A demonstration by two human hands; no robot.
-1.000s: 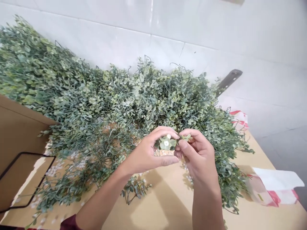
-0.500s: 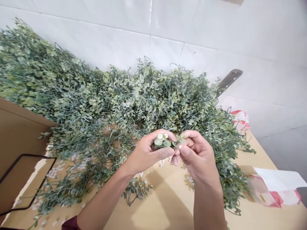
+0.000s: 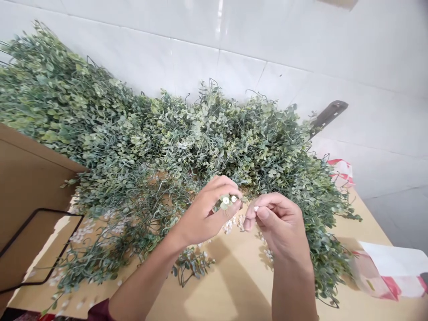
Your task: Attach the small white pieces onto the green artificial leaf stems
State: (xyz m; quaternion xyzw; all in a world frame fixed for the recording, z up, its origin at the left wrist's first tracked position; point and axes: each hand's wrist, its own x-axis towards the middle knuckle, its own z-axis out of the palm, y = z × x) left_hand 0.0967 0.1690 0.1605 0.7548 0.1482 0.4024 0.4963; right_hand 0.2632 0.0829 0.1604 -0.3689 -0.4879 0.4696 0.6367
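Observation:
My left hand [image 3: 209, 209] is closed round a small sprig of artificial leaves [image 3: 223, 204], its stem mostly hidden by the fingers. Two small white flowers show on top of the sprig. A short gap to the right, my right hand [image 3: 279, 218] pinches one tiny white flower [image 3: 256, 208] between thumb and forefinger. Below the hands, more small white flowers [image 3: 229, 226] lie on the wooden table [image 3: 240, 285]. A loose leafy sprig [image 3: 192, 263] rests on the table left of centre.
A large heap of artificial greenery [image 3: 207, 133] spreads across the back and right side. At left stand a cardboard box [image 3: 30, 174] and a black wire frame [image 3: 40, 209]. A red-and-white plastic bag [image 3: 384, 272] lies at right. Behind the heap, a dark metal bar [image 3: 329, 117] sticks out.
My hands have moved apart. The right has drawn away to the right with the tiny white flower, and the left has closed further over the sprig. The view has shifted slightly.

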